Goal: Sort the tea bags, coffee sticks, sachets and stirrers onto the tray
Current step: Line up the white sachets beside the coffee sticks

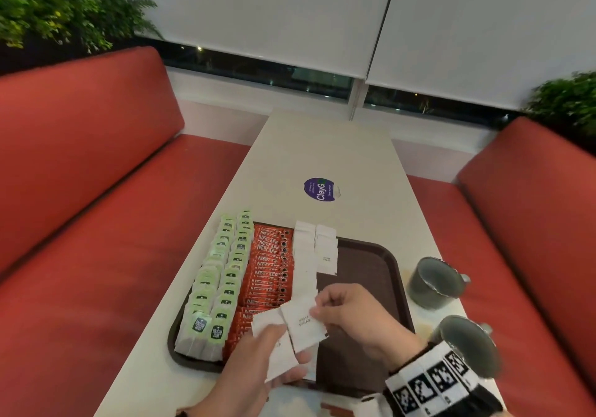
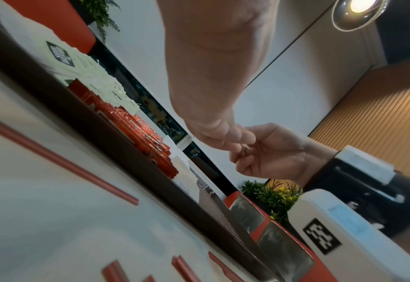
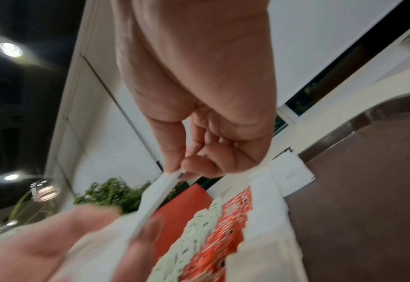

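Observation:
A dark brown tray [image 1: 400, 274] lies on the white table. On it stand two rows of green tea bags [image 1: 222, 274], a row of red coffee sticks [image 1: 267, 265] and two columns of white sugar sachets [image 1: 304, 255]. Over the tray's near edge my left hand [image 1: 290, 365] grips a small stack of white sachets [image 1: 280, 362]. My right hand [image 1: 317, 310] pinches the top sachet [image 1: 304, 326] by its edge, also seen as the sachet [image 3: 165, 188] in the right wrist view. Red stirrers [image 2: 61, 162] lie on the table before the tray.
Two grey mugs [image 1: 432, 283] [image 1: 467, 345] stand on the table right of the tray. The tray's right half [image 1: 361, 271] is bare. A purple sticker [image 1: 321, 189] sits further up the table. Red benches [image 1: 80, 191] flank both sides.

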Demonstrator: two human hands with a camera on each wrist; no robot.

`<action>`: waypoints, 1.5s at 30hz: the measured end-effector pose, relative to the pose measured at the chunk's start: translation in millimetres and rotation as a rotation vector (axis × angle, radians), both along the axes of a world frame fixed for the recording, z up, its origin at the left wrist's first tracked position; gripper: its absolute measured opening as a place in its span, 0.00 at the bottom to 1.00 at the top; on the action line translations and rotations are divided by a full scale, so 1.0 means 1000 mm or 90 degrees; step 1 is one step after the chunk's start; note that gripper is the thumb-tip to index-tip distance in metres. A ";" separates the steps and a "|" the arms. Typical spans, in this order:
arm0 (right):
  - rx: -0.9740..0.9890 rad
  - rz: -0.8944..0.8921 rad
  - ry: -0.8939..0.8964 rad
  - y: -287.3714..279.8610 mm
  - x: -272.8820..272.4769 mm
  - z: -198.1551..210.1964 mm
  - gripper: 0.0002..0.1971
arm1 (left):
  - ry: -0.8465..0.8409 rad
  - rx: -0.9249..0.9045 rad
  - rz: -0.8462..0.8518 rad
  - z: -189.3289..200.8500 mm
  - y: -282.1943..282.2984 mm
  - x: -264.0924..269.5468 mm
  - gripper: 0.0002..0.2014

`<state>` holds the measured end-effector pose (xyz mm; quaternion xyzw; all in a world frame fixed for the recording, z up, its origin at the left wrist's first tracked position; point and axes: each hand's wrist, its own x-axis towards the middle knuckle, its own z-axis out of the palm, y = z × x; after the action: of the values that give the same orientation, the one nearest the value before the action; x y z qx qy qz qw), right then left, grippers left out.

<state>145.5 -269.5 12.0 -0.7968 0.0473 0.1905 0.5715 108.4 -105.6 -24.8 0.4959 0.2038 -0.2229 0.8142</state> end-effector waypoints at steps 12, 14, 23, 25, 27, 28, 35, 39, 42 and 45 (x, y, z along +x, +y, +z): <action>-0.094 -0.291 0.102 -0.059 0.117 -0.066 0.11 | 0.111 -0.003 -0.052 -0.012 0.018 -0.003 0.07; -0.137 -0.257 0.119 -0.057 0.127 -0.075 0.12 | 0.114 0.016 -0.054 -0.010 0.020 -0.001 0.06; -0.212 -0.211 0.169 -0.046 0.142 -0.080 0.10 | 0.112 0.062 -0.037 -0.014 0.020 0.002 0.04; -0.199 -0.220 0.171 -0.044 0.142 -0.078 0.08 | 0.110 0.051 -0.026 -0.010 0.017 0.002 0.05; -0.212 -0.237 0.114 -0.044 0.135 -0.072 0.06 | 0.108 0.039 -0.017 -0.009 0.015 0.003 0.05; -0.220 -0.259 0.057 -0.044 0.127 -0.068 0.06 | 0.108 0.043 -0.012 -0.009 0.014 0.002 0.05; -0.130 0.038 -0.026 -0.009 0.013 -0.018 0.06 | 0.043 0.051 0.012 -0.014 0.005 0.004 0.07; -0.130 0.064 -0.027 -0.001 -0.017 -0.020 0.05 | -0.019 0.056 0.001 -0.014 -0.007 -0.001 0.10; -0.112 0.014 -0.023 0.000 -0.024 -0.022 0.06 | -0.049 0.052 -0.020 -0.011 -0.011 -0.003 0.12; -0.002 -0.040 0.032 -0.001 -0.028 -0.018 0.06 | -0.057 0.043 -0.033 -0.006 -0.012 -0.004 0.10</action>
<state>117.7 -270.5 -5.7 -0.7909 0.0871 0.1923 0.5744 104.8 -117.8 -30.4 0.5375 0.1613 -0.2147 0.7994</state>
